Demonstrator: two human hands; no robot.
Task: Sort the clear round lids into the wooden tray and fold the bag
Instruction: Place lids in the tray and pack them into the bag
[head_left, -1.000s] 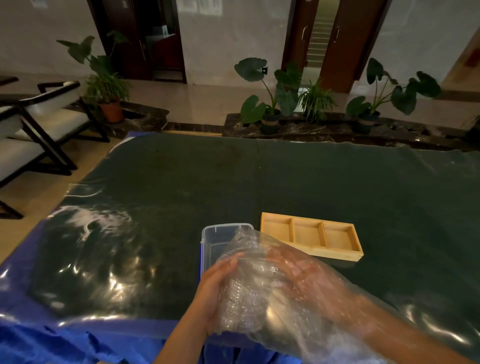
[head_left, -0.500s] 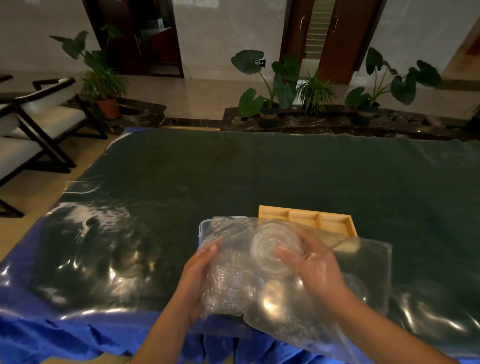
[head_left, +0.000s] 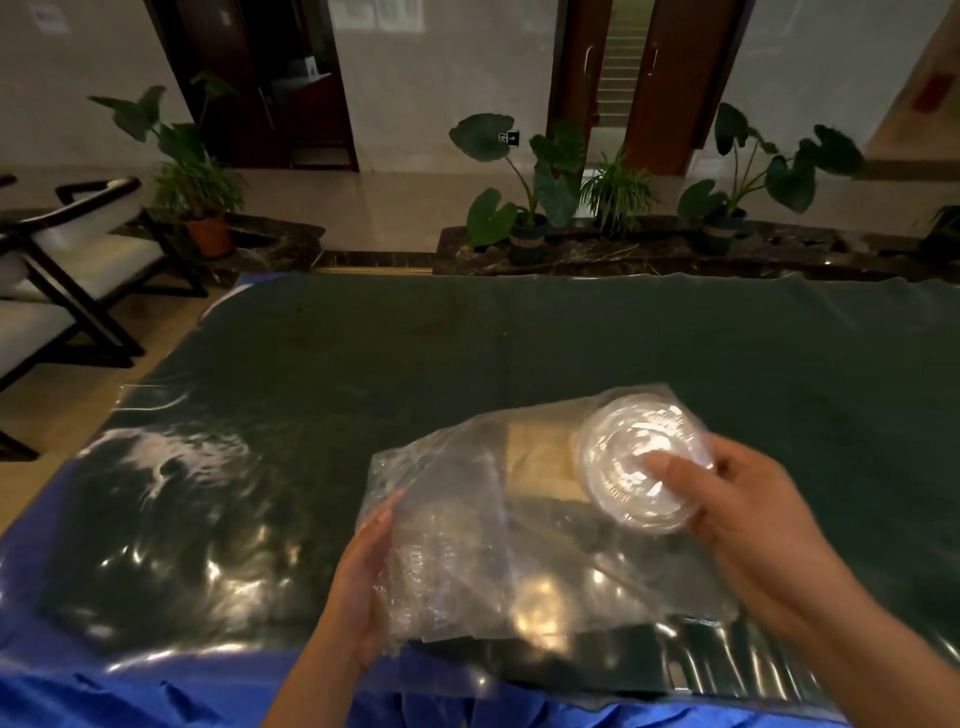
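1 clear lid (head_left: 618, 457) sits clamped in the right hand (head_left: 763, 525) fingers; left hand (head_left: 358, 582) fingers grip the bag (head_left: 467, 545).

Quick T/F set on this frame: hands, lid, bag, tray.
1. The right hand holds a clear round lid. True.
2. The left hand is empty. False: it holds the plastic bag at its left side.
3. The lid lies in the wooden tray. False: it is in the right hand's grip.
4. The bag partly covers the tray. True.
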